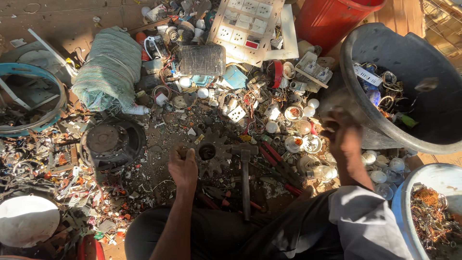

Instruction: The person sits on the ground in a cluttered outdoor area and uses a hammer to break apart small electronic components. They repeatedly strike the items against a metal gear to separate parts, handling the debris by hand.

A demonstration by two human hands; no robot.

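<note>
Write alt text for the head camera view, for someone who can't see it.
A seated person's left hand rests on a toothed metal gear on the ground, while the right hand, motion-blurred, is raised beside a large black tub of scrap. A hammer, red-handled pliers, bulb parts and electrical scrap lie around.

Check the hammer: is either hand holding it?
No. The hammer lies free on the ground between the left hand, resting by the gear, and the blurred right hand.
</note>
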